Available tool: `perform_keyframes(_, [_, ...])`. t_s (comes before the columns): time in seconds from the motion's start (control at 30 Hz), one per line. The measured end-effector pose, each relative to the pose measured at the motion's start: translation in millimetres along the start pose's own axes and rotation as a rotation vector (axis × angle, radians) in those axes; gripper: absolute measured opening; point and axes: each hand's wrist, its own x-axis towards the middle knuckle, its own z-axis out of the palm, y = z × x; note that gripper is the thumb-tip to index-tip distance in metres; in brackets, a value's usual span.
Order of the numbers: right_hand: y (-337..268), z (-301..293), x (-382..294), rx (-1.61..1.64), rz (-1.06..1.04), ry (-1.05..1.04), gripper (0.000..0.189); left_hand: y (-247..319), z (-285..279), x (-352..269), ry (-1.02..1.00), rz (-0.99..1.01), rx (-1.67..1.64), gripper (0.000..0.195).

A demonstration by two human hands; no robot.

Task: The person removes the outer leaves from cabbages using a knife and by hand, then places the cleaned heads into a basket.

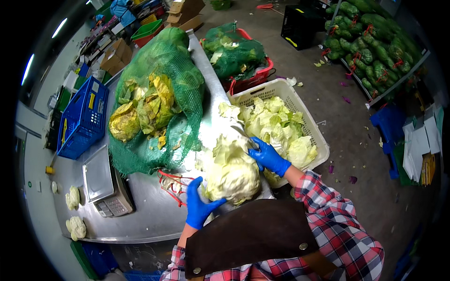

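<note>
A pale cabbage head (232,172) with loose outer leaves rests at the edge of a steel table (151,224), just before the dark apron. My left hand (202,203), in a blue glove, touches its lower left side with thumb and fingers spread wide. My right hand (269,156), also blue-gloved, is at its upper right side, fingers bent against the leaves; some fingertips are hidden. A green mesh sack (168,59) lies beyond, its mouth showing yellowed cabbage leaves (154,105). Red cord (172,189) lies by my left hand. To the right, a white plastic crate (316,133) holds pale leaves (274,119).
A digital scale (112,205), a blue crate (84,116) and small cabbage pieces (75,228) stand on the table's left. Past the white crate is a red basket (269,66) with mesh sacks. Sacked cabbages (372,49) fill a rack at upper right. A person (123,12) is far off.
</note>
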Motion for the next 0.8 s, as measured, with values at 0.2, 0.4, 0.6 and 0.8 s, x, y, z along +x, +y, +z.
perform_keyframes(0.2, [1,43,-8,-0.114,-0.421,0.010,0.030,46,-27,9,-0.254,0.213,0.044,0.086])
perform_keyframes(0.4, [52,9,21,-0.095,-0.239,0.102,0.038,22,-22,17,-0.213,-0.123,-0.182,0.088])
perform_keyframes(0.6, [14,-18,-53,-0.648,-0.330,-0.111,0.016,-12,41,12,0.167,-0.355,-0.709,0.070])
perform_keyframes(0.8, [7,3,-80,-0.839,-0.564,-0.090,0.013,11,47,18,0.201,-0.397,-0.783,0.072])
